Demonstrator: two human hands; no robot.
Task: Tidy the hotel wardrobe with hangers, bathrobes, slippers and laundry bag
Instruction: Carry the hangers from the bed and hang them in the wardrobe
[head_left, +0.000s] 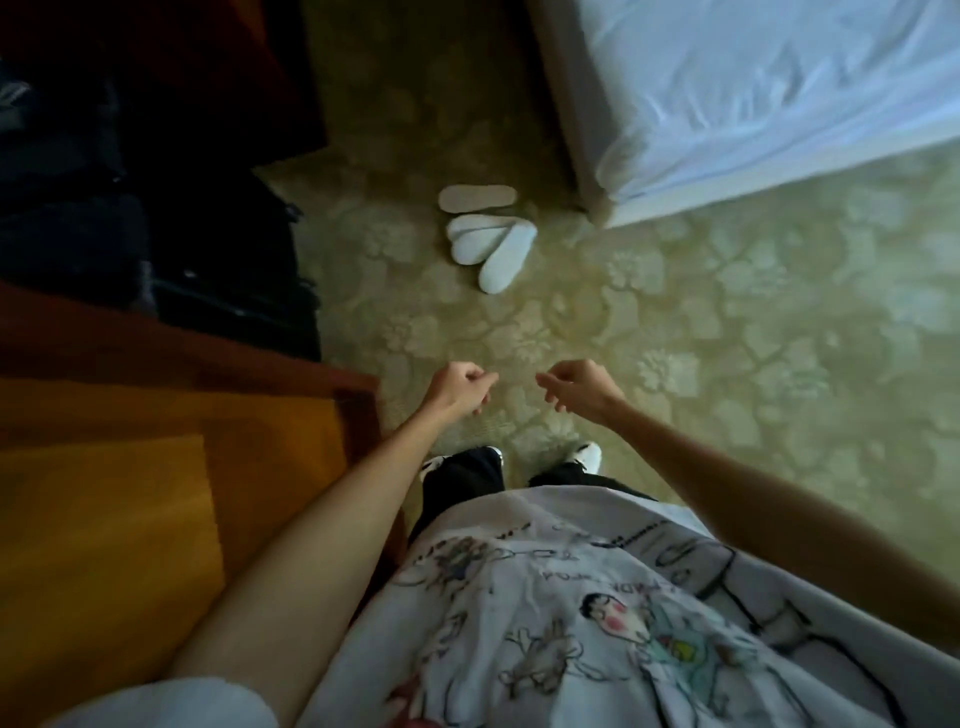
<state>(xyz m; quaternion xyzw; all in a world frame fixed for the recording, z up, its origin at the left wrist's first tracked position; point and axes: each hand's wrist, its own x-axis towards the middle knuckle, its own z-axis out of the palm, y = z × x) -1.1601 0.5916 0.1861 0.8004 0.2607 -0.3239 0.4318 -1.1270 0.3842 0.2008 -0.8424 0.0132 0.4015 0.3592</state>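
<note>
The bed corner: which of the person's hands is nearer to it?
Right. The right hand hangs below the bed corner; the left hand is further left, beside the wooden furniture.

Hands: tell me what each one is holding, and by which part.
Nothing is held. The left hand and right hand hang with loosely curled fingers over the carpet; the white slippers lie untouched ahead.

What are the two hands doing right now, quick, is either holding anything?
Left hand: open, fingers loosely curled, holding nothing.
Right hand: open, fingers loosely curled, holding nothing.
</note>
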